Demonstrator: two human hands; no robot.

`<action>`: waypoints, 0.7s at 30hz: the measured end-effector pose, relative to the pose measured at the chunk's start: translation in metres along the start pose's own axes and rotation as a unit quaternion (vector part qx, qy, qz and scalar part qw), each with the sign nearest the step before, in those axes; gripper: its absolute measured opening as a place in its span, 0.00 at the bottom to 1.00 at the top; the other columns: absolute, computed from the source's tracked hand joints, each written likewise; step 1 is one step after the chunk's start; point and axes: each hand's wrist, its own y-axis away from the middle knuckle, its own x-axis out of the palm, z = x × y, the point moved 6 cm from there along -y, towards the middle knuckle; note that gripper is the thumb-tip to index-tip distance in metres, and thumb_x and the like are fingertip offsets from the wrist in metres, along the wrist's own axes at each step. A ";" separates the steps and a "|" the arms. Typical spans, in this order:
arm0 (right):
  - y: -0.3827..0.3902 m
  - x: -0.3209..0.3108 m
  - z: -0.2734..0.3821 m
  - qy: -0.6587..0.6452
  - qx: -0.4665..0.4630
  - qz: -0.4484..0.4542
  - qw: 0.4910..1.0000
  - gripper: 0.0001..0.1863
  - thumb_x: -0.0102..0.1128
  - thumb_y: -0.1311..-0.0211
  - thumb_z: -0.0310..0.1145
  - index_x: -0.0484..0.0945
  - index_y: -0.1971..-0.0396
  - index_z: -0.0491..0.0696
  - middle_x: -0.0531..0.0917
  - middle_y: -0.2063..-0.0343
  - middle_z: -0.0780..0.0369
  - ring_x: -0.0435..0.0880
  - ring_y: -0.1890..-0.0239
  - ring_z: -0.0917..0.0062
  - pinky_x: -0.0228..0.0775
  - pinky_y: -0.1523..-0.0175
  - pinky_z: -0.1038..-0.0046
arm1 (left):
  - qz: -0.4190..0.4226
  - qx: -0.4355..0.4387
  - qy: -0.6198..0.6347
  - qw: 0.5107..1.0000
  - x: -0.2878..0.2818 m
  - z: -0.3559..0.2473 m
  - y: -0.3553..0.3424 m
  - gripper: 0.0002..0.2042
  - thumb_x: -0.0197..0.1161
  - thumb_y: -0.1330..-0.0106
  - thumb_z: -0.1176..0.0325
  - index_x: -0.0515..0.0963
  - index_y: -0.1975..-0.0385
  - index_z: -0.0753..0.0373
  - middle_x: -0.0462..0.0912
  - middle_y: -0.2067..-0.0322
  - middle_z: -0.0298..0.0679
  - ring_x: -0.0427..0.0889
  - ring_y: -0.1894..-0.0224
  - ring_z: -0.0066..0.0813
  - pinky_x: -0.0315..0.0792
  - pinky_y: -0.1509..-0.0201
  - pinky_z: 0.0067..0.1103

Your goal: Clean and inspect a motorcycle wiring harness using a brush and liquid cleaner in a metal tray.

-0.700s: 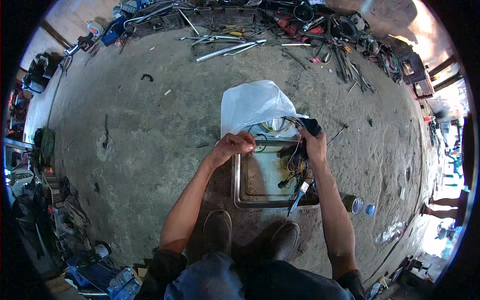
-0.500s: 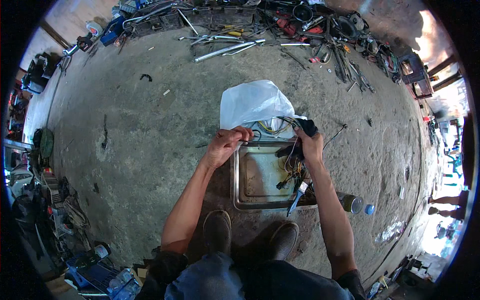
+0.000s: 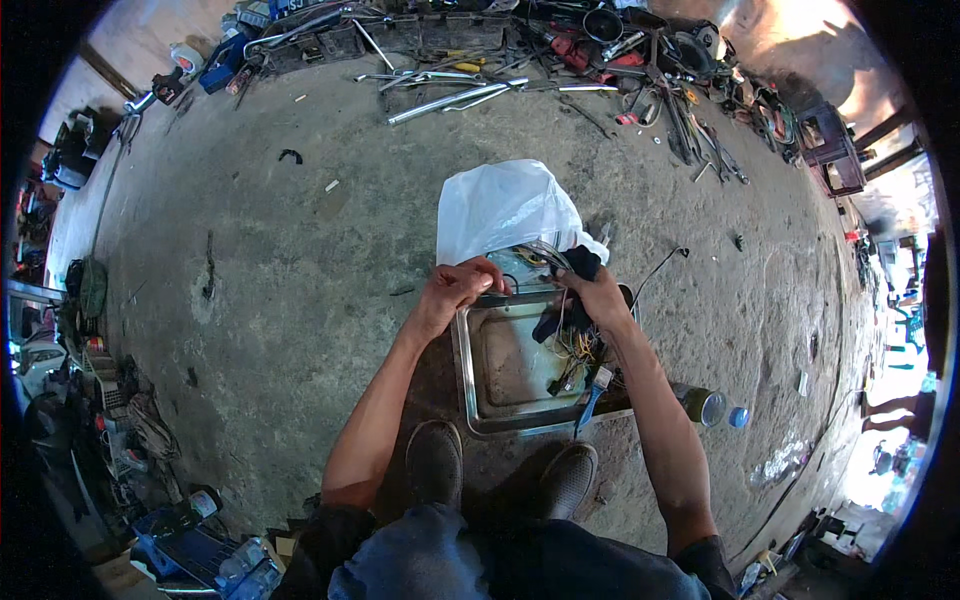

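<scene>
A white plastic bag (image 3: 508,205) lies on the floor beyond a shallow metal tray (image 3: 466,385), its mouth toward me. At the bag's near left edge my left hand (image 3: 455,298) is closed, pinching the edge. My right hand (image 3: 597,298) grips a wiring harness (image 3: 548,254) and a black cloth-like piece (image 3: 582,262) beside the mouth. Part of the harness reaches into the bag. Loose wires with connectors (image 3: 575,360) hang down over the tray's right side. A blue-handled brush (image 3: 594,392) rests against the tray's near right edge.
Right of the tray lie a bottle (image 3: 700,403) and its blue cap (image 3: 739,417). Metal rods and wrenches (image 3: 455,100) are spread at the far side, with more tools (image 3: 690,130) at the far right. My shoes (image 3: 435,470) stand just short of the tray.
My right hand has moved left with the harness and black piece, closer to my left hand. The tray has turned slightly, and its near left corner sits nearer me.
</scene>
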 end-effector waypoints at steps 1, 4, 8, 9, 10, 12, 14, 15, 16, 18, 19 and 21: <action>0.006 0.000 0.008 -0.023 -0.015 -0.035 0.999 0.12 0.64 0.28 0.28 0.80 0.48 0.42 0.86 0.63 0.64 0.83 0.69 0.82 0.76 0.66 0.75 | -0.029 -0.022 -0.015 0.999 -0.005 0.008 0.002 0.18 0.67 0.29 0.63 0.80 0.83 0.62 0.85 0.63 0.35 0.81 0.60 0.28 0.73 0.48 0.26; 0.002 -0.021 -0.005 -0.083 -0.039 -0.096 0.991 0.11 0.66 0.31 0.26 0.82 0.51 0.43 0.86 0.66 0.66 0.82 0.71 0.82 0.75 0.66 0.76 | -0.071 -0.051 -0.049 0.995 0.001 0.006 0.006 0.18 0.69 0.30 0.62 0.80 0.83 0.63 0.83 0.67 0.34 0.74 0.68 0.21 0.70 0.55 0.25; 0.008 -0.016 0.003 -0.100 -0.060 -0.124 0.986 0.06 0.68 0.33 0.28 0.84 0.60 0.42 0.86 0.71 0.67 0.81 0.72 0.83 0.73 0.67 0.76 | 0.056 0.008 -0.326 0.944 0.019 -0.021 0.019 0.16 0.73 0.34 0.58 0.86 0.77 0.64 0.82 0.69 0.34 0.73 0.67 0.22 0.67 0.50 0.28; 0.010 -0.019 0.002 -0.106 -0.065 -0.149 0.981 0.06 0.69 0.33 0.29 0.85 0.62 0.42 0.86 0.72 0.67 0.81 0.72 0.83 0.72 0.67 0.76 | 0.086 -0.001 -0.389 0.917 0.028 -0.018 0.020 0.14 0.75 0.37 0.55 0.89 0.73 0.61 0.82 0.71 0.34 0.77 0.61 0.29 0.65 0.39 0.30; 0.010 -0.024 0.001 -0.105 -0.064 -0.152 0.981 0.06 0.69 0.33 0.29 0.85 0.62 0.42 0.86 0.72 0.67 0.81 0.72 0.83 0.72 0.67 0.76 | 0.088 0.000 -0.386 0.918 0.035 -0.018 0.022 0.14 0.75 0.37 0.55 0.89 0.73 0.61 0.82 0.71 0.34 0.77 0.61 0.29 0.65 0.39 0.30; 0.009 -0.031 0.001 -0.090 -0.074 -0.161 0.980 0.07 0.70 0.34 0.30 0.85 0.61 0.42 0.86 0.72 0.67 0.81 0.73 0.83 0.72 0.67 0.77 | 0.127 0.182 -0.574 0.788 0.064 -0.031 0.034 0.13 0.76 0.38 0.56 0.90 0.72 0.60 0.83 0.72 0.34 0.78 0.55 0.34 0.65 0.35 0.32; 0.008 -0.034 -0.001 -0.082 -0.065 -0.157 0.982 0.08 0.70 0.35 0.29 0.86 0.60 0.42 0.86 0.72 0.67 0.81 0.73 0.83 0.72 0.66 0.77 | 0.092 0.242 -0.561 0.786 0.069 -0.022 0.047 0.16 0.73 0.36 0.55 0.86 0.82 0.58 0.77 0.79 0.34 0.80 0.66 0.37 0.68 0.38 0.35; 0.007 -0.031 0.000 -0.075 -0.057 -0.150 0.984 0.08 0.70 0.35 0.29 0.86 0.59 0.42 0.86 0.72 0.67 0.82 0.72 0.83 0.73 0.66 0.77 | 0.098 0.149 -0.603 0.777 0.063 -0.005 0.053 0.18 0.70 0.33 0.52 0.87 0.80 0.58 0.80 0.78 0.36 0.82 0.65 0.40 0.70 0.38 0.36; 0.008 -0.027 0.001 -0.076 -0.058 -0.147 0.984 0.08 0.70 0.35 0.29 0.86 0.59 0.42 0.86 0.72 0.67 0.82 0.72 0.83 0.73 0.66 0.77 | 0.102 0.054 -0.639 0.761 0.055 0.010 0.058 0.21 0.66 0.30 0.49 0.88 0.79 0.58 0.82 0.77 0.38 0.84 0.64 0.43 0.71 0.39 0.36; 0.010 -0.018 0.004 -0.052 -0.065 -0.128 0.988 0.08 0.70 0.35 0.28 0.86 0.59 0.42 0.88 0.70 0.66 0.82 0.72 0.83 0.73 0.66 0.77 | 0.091 -0.007 -0.664 0.742 0.052 0.027 0.062 0.22 0.63 0.28 0.47 0.88 0.74 0.60 0.84 0.75 0.41 0.86 0.64 0.46 0.74 0.42 0.39; 0.010 -0.014 0.004 -0.052 -0.065 -0.127 0.988 0.08 0.70 0.35 0.28 0.86 0.59 0.42 0.88 0.70 0.66 0.82 0.72 0.83 0.73 0.66 0.77 | 0.082 -0.066 -0.684 0.722 0.050 0.037 0.062 0.24 0.59 0.26 0.45 0.89 0.69 0.61 0.86 0.73 0.45 0.87 0.63 0.50 0.77 0.45 0.41; 0.013 -0.011 0.007 -0.050 -0.100 -0.129 0.985 0.07 0.69 0.35 0.27 0.86 0.59 0.42 0.89 0.69 0.65 0.82 0.72 0.84 0.72 0.67 0.77 | 0.028 -0.072 -0.696 0.714 0.057 0.040 0.057 0.24 0.59 0.25 0.45 0.88 0.64 0.63 0.87 0.73 0.47 0.88 0.64 0.50 0.79 0.50 0.42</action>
